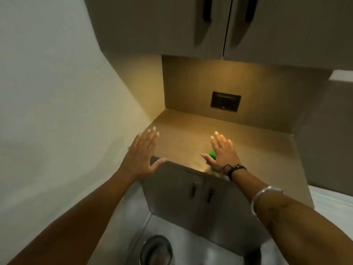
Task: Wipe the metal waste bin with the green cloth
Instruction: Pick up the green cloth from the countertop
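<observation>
Only the head camera here, looking down over a tan countertop (pixel 191 131) tucked into a corner under some upper cabinets (pixel 172 25), with warm light washing down the back panel. Both arms are stretched out in front. The left hand (pixel 142 153) is flat and spread, fingers straight and pointing away, thumb splayed out right over the front left corner of the counter edge; hard to say if the palm is actually resting on it or just above. The right hand (pixel 222 152) is also open with fingers extended, palm down over the counter, and a bit of the green cloth (pixel 212 153) peeks out from under it between thumb and forefinger. Most of the cloth is hidden, so I can't tell whether the hand is gripping it or simply lying over it. There's a dark band on the right wrist and a silver bangle (pixel 265 196) further up the forearm. A dark rectangular wall outlet (pixel 225 101) sits in the back panel. Below the counter are cabinet doors (pixel 191 194) with small handles, and down on the pale floor near the bottom edge stands the metal waste bin (pixel 157 249), round, shiny, well apart from both hands.
</observation>
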A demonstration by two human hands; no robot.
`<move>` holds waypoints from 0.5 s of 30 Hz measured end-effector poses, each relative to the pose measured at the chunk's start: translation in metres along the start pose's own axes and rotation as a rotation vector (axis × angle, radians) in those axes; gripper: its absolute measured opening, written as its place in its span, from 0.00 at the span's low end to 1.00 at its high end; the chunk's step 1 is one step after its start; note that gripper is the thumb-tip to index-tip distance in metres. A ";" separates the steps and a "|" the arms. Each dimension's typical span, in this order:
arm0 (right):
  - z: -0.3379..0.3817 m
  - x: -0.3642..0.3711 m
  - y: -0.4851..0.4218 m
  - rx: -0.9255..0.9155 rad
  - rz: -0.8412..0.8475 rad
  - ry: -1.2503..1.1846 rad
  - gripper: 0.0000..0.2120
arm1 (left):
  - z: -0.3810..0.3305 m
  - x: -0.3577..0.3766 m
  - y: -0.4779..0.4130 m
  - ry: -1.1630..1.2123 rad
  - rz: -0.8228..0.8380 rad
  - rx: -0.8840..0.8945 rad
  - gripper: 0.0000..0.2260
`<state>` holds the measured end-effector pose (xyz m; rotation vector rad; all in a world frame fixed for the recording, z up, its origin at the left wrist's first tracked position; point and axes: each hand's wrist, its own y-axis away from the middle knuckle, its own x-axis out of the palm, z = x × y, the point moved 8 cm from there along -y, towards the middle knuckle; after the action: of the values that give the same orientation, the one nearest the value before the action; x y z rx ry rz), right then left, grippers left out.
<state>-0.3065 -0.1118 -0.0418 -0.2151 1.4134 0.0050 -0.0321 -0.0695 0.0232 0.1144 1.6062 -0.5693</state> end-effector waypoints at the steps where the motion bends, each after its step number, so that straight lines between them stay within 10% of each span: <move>1: -0.029 0.019 -0.006 0.115 0.104 -0.025 0.53 | -0.001 0.023 0.000 0.010 0.081 -0.016 0.40; 11: -0.032 0.094 0.006 0.064 0.266 -0.002 0.63 | -0.031 0.163 0.057 0.315 0.316 -0.189 0.40; 15: 0.004 0.093 0.039 -0.020 0.230 0.089 0.46 | -0.042 0.206 0.109 0.400 0.479 -0.260 0.42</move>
<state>-0.2927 -0.0840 -0.1382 -0.0695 1.5213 0.2013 -0.0535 -0.0106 -0.2048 0.4263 1.9397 0.0420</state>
